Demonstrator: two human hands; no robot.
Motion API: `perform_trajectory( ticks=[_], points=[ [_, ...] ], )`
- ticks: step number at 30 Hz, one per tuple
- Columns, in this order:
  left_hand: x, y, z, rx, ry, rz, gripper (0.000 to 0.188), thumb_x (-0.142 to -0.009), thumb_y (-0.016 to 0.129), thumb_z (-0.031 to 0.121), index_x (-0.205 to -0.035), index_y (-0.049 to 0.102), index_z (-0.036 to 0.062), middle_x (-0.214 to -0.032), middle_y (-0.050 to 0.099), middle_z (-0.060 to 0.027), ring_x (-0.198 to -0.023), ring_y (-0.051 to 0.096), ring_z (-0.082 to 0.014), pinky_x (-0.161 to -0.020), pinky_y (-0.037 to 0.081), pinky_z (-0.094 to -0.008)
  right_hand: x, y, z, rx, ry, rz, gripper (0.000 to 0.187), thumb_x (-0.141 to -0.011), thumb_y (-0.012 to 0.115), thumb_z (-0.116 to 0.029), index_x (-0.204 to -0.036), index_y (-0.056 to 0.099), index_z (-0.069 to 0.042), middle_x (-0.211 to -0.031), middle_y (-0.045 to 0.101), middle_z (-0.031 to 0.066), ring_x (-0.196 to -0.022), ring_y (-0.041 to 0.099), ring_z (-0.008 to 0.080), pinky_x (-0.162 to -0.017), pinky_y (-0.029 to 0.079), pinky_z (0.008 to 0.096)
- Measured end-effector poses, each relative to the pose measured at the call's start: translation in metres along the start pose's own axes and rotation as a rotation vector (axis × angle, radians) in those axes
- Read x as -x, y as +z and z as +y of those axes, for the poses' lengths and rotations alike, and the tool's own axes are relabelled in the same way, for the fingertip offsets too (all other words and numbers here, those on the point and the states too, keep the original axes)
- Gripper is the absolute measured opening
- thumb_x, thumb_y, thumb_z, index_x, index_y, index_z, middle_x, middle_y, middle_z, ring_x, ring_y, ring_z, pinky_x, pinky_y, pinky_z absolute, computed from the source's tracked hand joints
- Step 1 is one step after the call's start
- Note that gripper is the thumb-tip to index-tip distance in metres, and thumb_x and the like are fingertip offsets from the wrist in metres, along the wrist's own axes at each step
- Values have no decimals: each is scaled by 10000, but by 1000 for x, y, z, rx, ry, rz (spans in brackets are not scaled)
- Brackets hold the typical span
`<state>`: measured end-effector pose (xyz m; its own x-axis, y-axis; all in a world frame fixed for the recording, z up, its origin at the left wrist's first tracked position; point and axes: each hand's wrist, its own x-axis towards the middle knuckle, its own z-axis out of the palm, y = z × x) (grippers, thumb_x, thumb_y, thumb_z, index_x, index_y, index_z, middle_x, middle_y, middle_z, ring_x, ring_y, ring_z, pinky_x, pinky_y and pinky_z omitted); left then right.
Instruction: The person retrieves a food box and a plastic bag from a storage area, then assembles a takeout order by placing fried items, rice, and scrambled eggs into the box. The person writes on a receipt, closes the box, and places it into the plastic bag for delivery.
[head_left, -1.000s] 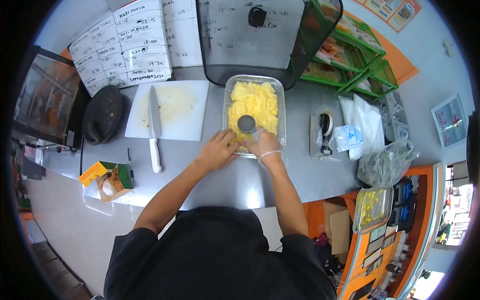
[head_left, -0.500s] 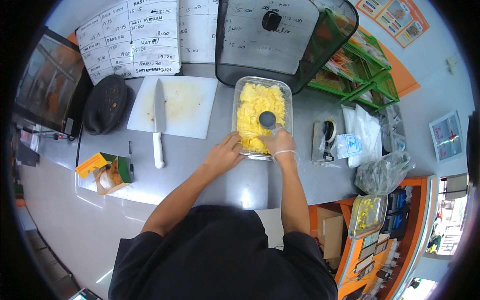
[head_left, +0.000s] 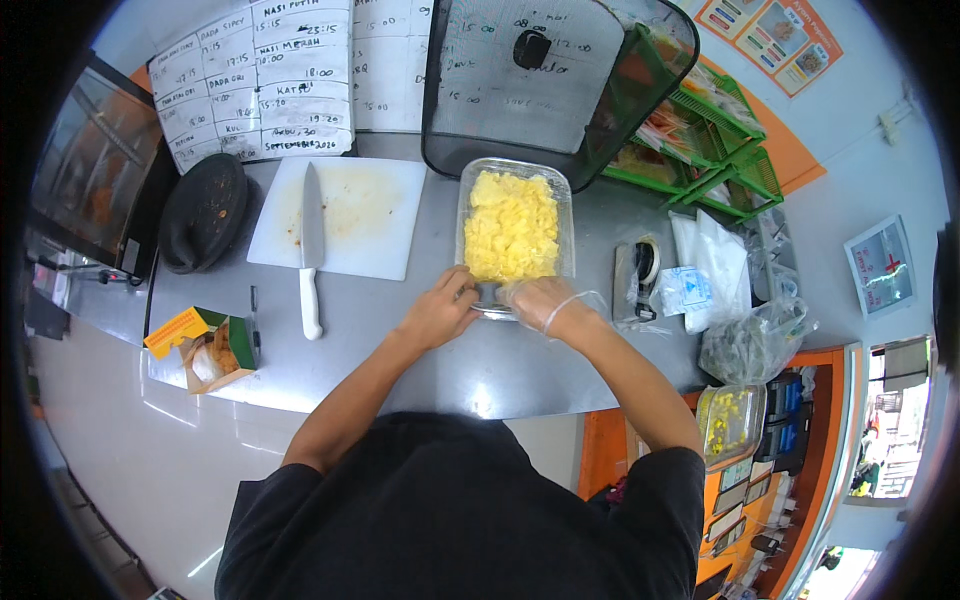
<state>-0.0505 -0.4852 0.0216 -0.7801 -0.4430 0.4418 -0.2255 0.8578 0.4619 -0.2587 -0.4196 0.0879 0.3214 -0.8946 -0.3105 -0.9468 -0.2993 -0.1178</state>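
Note:
A clear rectangular tray [head_left: 567, 225] stands on the steel counter, filled with chopped yellow food [head_left: 512, 228] that looks like scrambled egg. My left hand [head_left: 440, 310] has its fingers curled on the tray's near left corner, gripping the rim. In a loose clear plastic glove, my right hand [head_left: 548, 302] is closed low over the tray's near end. A dark grey tool end [head_left: 489, 292] shows beside its fingertips, between both hands; the rest of the tool is hidden.
To the left lie a white cutting board [head_left: 370, 220], a white-handled knife [head_left: 311, 240], a stone mortar [head_left: 205, 215] and a food box [head_left: 212, 350]. A black mesh rack [head_left: 430, 120] stands behind the tray. Green baskets [head_left: 735, 150], tape [head_left: 648, 262] and plastic bags [head_left: 755, 335] are rightward.
My right hand has come down and toward me, its forearm swinging outward. The dark round tool end has tipped from above the food to the tray's near edge. My left hand stays at the corner.

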Motion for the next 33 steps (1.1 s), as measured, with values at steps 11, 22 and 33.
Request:
perform_trajectory(
  ticks=[11,22,33],
  points=[
    [33,21,5,-26,-98,138,471,-792,729,61,-1222,568,-46,-1316,516,-203,-1311,450,-413,-1024,465,-438,-28,20,-45,19,306,129,219,-876,541,-103,-1001,694,-8,-974,695,189,-834,711,330,-726,573,449],
    [56,38,25,-142,-74,39,536,-896,534,16,-1360,352,-180,-1436,353,-366,-1366,360,-473,-1123,354,-446,-18,31,-10,-335,119,-53,204,-882,575,-118,-961,671,44,-874,690,204,-780,679,332,-734,517,420],
    [59,36,33,-95,-146,-3,709,-781,539,15,-1419,275,-147,-1503,253,-349,-1423,250,-468,-1152,242,-548,4,37,4,-1696,500,-189,252,-993,577,-268,-1061,682,-49,-633,423,-61,-531,338,64,-472,282,240]
  ],
)
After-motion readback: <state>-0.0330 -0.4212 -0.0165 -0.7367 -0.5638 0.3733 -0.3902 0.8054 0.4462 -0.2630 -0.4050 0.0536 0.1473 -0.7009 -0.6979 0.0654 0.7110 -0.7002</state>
